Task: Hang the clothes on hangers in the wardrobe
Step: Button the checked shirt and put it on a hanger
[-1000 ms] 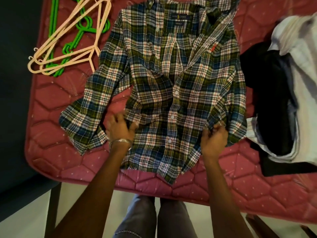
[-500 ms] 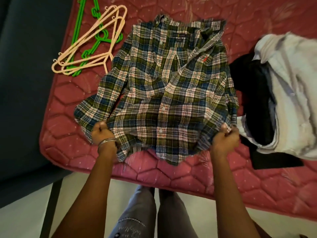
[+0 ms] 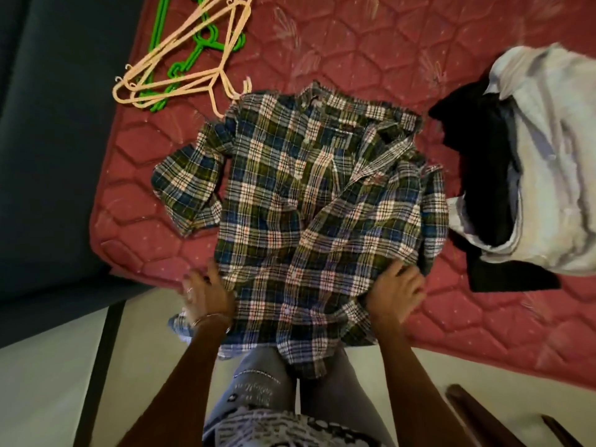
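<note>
A: Where's the shirt?
B: Plaid shirt (image 3: 309, 214) lies flat on the red mattress (image 3: 371, 53), hem hanging over the near edge.
A: Hands?
B: Left hand (image 3: 206, 293) and right hand (image 3: 395, 293) each grip a lower side of the shirt.
A: Hangers?
B: Hangers (image 3: 190, 56) piled beyond the shirt, far left. Other clothes (image 3: 532, 162) heaped at right.
</note>
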The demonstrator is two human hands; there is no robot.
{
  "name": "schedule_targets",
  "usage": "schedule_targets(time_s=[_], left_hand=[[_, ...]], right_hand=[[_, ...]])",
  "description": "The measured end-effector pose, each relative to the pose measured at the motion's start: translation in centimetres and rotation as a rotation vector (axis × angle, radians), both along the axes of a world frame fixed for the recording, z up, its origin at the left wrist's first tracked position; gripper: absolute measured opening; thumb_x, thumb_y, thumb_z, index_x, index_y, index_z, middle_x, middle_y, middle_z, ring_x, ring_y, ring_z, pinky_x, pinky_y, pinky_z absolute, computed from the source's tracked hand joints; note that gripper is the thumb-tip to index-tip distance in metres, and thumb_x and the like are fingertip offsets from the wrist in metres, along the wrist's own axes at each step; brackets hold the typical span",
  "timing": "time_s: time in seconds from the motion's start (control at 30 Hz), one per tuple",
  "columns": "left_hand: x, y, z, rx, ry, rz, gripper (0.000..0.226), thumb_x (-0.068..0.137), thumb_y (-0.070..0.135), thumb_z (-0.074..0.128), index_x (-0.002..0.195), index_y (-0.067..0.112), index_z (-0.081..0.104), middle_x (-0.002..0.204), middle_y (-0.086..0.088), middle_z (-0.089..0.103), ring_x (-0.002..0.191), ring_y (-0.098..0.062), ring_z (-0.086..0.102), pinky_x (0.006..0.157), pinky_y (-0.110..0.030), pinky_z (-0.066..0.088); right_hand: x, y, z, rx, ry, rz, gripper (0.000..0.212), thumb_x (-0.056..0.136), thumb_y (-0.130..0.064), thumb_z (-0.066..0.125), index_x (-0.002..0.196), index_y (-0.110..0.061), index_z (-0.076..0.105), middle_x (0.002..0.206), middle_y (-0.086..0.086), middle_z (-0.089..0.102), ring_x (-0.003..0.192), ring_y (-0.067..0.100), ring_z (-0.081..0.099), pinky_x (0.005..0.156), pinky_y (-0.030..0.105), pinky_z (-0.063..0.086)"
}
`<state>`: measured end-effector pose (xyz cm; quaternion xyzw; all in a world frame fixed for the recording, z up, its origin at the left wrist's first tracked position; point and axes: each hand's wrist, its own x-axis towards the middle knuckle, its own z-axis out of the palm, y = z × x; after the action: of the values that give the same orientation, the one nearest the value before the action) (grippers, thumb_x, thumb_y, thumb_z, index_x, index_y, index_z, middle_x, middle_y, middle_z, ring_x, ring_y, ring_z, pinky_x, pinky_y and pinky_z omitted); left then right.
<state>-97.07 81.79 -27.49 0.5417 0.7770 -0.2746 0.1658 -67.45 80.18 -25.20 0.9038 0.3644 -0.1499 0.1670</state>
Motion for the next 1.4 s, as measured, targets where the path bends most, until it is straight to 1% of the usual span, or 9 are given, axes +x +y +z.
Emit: schedule_targets(time_s=[0.17,0.3,0.43,0.53,0.6,0.7,0.97,1.13,1.4], left_hand=[[5.7,5.2,-0.7,0.138,-0.483,-0.217,0.035,0.091,0.018,0.052,0.126,0.014,0.055,0.126,-0.015,0.05,0.111,-0.033,0.049,0.09,-0.043,0.043],[9.4,10.2,-1.7,0.289,-0.778,-0.004,0.028,0.092,0.003,0.048,0.114,0.004,0.065,0.113,-0.018,0.061,0.1,-0.034,0.058,0.087,-0.038,0.048],[12.0,14.6,-2.7,0.347,-0.705,0.292,0.022,0.092,0.012,0.057,0.11,0.006,0.066,0.108,-0.016,0.068,0.101,-0.033,0.062,0.084,-0.037,0.049],[12.7,16.5,-4.0,0.244,-0.588,0.422,0.034,0.081,0.033,0.073,0.102,0.007,0.063,0.102,-0.017,0.068,0.097,-0.036,0.063,0.079,-0.044,0.054],[13.2,17.0,-4.3,0.126,-0.536,0.406,0.043,0.075,0.039,0.078,0.101,0.008,0.065,0.103,-0.014,0.068,0.097,-0.035,0.064,0.079,-0.044,0.054],[13.6,16.9,-4.9,0.08,-0.512,0.377,0.04,0.075,0.029,0.079,0.107,0.009,0.065,0.11,-0.015,0.066,0.101,-0.035,0.063,0.083,-0.045,0.054],[13.6,14.6,-3.0,0.405,-0.947,0.416,0.017,0.076,0.008,0.076,0.091,0.002,0.069,0.079,-0.008,0.07,0.072,-0.019,0.066,0.067,-0.036,0.057],[14.4,14.9,-2.8,0.357,-0.863,0.323,0.011,0.083,0.007,0.07,0.092,0.001,0.072,0.088,-0.014,0.072,0.082,-0.024,0.068,0.075,-0.026,0.051],[16.0,16.2,-2.3,0.177,-0.635,0.306,0.016,0.09,0.007,0.053,0.091,0.003,0.068,0.098,-0.013,0.067,0.096,-0.028,0.062,0.084,-0.036,0.048]], right_hand=[[-1.8,4.6,-1.7,0.368,0.279,0.263,0.035,0.062,0.009,0.069,0.094,-0.004,0.064,0.094,0.018,0.058,0.086,0.038,0.054,0.07,0.044,0.048],[-4.3,9.7,-2.3,0.509,0.746,-0.067,0.017,0.092,-0.013,0.062,0.099,0.002,0.064,0.09,0.018,0.067,0.079,0.03,0.062,0.068,0.03,0.048],[-5.5,13.9,-3.7,0.352,0.668,-0.375,0.043,0.087,-0.045,0.066,0.091,-0.002,0.061,0.078,0.01,0.062,0.072,0.025,0.057,0.057,0.028,0.038],[-4.9,15.4,-5.5,0.323,0.716,-0.453,0.027,0.089,-0.027,0.067,0.097,-0.001,0.067,0.091,0.016,0.068,0.085,0.034,0.065,0.073,0.043,0.056],[-4.2,14.9,-6.1,0.416,0.826,-0.471,0.017,0.087,-0.02,0.07,0.074,-0.01,0.066,0.075,0.015,0.068,0.073,0.033,0.067,0.07,0.05,0.058],[-3.3,12.9,-5.4,0.529,1.023,-0.607,0.032,0.088,-0.002,0.064,0.063,-0.016,0.051,0.062,0.004,0.055,0.066,0.024,0.063,0.065,0.042,0.056],[-3.5,13.7,-4.5,0.646,1.173,-0.711,0.026,0.084,0.009,0.065,0.07,-0.009,0.051,0.065,0.007,0.056,0.065,0.025,0.065,0.063,0.043,0.056],[-3.8,14.0,-4.6,0.564,1.11,-0.412,0.02,0.079,-0.002,0.075,0.074,-0.01,0.058,0.073,0.012,0.062,0.076,0.034,0.067,0.07,0.049,0.058],[-4.7,14.2,-4.7,0.486,0.845,-0.096,0.023,0.081,-0.008,0.074,0.101,-0.002,0.065,0.077,0.002,0.065,0.076,0.019,0.065,0.071,0.031,0.054]])
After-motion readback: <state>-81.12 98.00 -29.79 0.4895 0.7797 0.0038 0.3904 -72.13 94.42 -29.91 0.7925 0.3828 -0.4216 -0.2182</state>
